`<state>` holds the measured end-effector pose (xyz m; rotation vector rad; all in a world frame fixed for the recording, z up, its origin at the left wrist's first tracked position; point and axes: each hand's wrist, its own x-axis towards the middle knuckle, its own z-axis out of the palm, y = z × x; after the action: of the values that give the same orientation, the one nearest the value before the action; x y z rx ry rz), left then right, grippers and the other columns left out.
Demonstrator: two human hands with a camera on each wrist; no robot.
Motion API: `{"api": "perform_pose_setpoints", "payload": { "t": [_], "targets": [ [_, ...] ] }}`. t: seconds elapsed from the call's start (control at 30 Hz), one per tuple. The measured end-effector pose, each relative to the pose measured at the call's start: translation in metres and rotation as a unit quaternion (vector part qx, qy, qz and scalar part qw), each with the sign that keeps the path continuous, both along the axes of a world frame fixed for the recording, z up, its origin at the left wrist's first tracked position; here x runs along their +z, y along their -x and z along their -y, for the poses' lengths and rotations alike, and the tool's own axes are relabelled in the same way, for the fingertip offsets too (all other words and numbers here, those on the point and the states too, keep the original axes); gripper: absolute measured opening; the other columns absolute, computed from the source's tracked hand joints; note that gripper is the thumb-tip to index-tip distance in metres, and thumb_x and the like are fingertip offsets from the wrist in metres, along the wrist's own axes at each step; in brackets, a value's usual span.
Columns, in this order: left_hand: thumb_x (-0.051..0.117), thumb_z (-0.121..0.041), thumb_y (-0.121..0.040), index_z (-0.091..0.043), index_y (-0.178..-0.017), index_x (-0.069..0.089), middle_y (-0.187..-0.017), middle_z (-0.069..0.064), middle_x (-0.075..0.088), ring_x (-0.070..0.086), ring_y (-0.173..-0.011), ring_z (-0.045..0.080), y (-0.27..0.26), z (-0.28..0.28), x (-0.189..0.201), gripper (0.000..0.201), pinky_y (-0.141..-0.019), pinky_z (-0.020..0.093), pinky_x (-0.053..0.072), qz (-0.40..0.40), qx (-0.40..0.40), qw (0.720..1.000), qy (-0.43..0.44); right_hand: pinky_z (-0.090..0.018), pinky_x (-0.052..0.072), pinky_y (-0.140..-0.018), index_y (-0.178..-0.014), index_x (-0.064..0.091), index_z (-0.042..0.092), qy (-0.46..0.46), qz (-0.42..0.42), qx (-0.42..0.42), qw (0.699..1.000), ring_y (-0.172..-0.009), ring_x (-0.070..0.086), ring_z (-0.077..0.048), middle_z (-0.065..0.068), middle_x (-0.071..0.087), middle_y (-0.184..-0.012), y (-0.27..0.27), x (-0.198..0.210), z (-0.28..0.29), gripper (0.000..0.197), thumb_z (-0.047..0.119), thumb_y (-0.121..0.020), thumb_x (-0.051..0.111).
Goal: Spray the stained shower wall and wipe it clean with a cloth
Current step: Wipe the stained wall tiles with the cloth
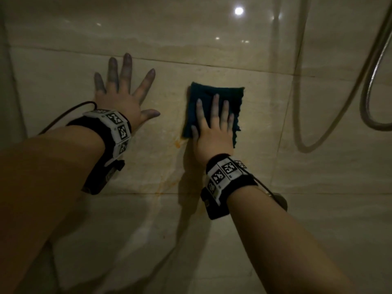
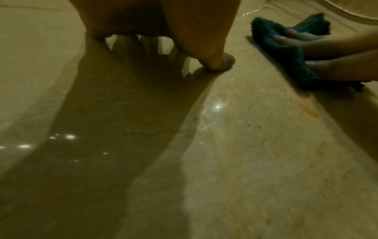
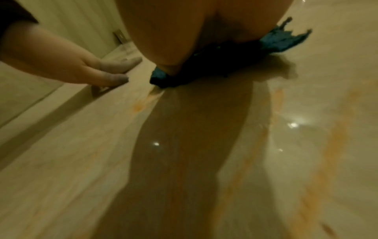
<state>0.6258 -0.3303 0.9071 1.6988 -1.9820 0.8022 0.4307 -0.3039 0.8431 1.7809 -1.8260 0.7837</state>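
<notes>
Teal cloth long side running up the shower wall, right hand flat-fingered pressing it, left hand splayed flat on tile to its left

beige marble-look tiled shower wall: polished, glossy, mirrors lights and arm shadows, veined, orange-brown stains on it | dark teal folded cloth: matt, fuzzy terry pile, frayed ragged edge | curved silver shower hose: ribbed metal, dull sheen | black wristbands with white marker tiles: fabric strap, hard matt plastic
</notes>
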Motion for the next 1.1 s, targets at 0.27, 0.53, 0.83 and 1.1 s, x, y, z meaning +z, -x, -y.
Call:
{"api": "perform_pose_setpoints", "payload": {
  "t": [0.27, 0.53, 0.83, 1.1],
  "targets": [
    [0.025, -0.073, -0.083, -0.042, -0.141, -0.028, -0.151, 0.007, -0.036, -0.020, -0.143, 0.036, -0.005, 0.000, 0.000, 0.085, -0.116, 0.057, 0.002, 0.007, -0.019, 1.000, 0.001, -0.039, -0.020, -0.113, -0.133, -0.031, 0.034, -0.052, 0.005, 0.018, 0.998, -0.138, -0.032, -0.023, 0.001, -0.045, -0.139, -0.011, -0.053, -0.009, 0.058, 0.043, -0.101, 0.017],
    [0.029, -0.073, -0.083, -0.042, -0.141, -0.027, -0.151, 0.006, -0.036, -0.020, -0.143, 0.036, -0.005, 0.002, -0.001, 0.086, -0.116, 0.058, 0.000, 0.001, -0.032, 0.999, 0.006, -0.038, -0.023, -0.110, -0.129, -0.033, 0.037, -0.103, 0.000, 0.019, 0.995, -0.130, -0.039, -0.017, 0.005, -0.054, -0.127, -0.012, -0.075, -0.012, 0.057, 0.044, -0.101, 0.016],
    [0.030, -0.070, -0.085, -0.041, -0.142, -0.024, -0.153, 0.006, -0.033, -0.020, -0.143, 0.034, -0.008, 0.001, -0.001, 0.084, -0.116, 0.056, 0.001, 0.014, -0.032, 0.999, 0.010, -0.039, -0.020, -0.112, -0.145, -0.023, 0.032, -0.017, -0.002, 0.009, 1.000, -0.142, -0.027, -0.028, -0.005, -0.034, -0.152, -0.033, -0.005, 0.003, 0.061, 0.044, -0.101, 0.017],
    [0.029, -0.055, -0.094, -0.026, -0.148, -0.018, -0.155, 0.009, -0.026, -0.016, -0.146, 0.027, -0.057, 0.007, -0.029, 0.077, -0.119, 0.042, -0.001, -0.003, -0.037, 0.999, 0.028, -0.036, -0.034, -0.104, -0.125, -0.042, 0.036, -0.073, -0.029, 0.033, 0.996, -0.128, -0.042, -0.018, 0.003, -0.057, -0.126, -0.044, -0.054, -0.002, 0.060, 0.044, -0.101, 0.013]
  ]
}}
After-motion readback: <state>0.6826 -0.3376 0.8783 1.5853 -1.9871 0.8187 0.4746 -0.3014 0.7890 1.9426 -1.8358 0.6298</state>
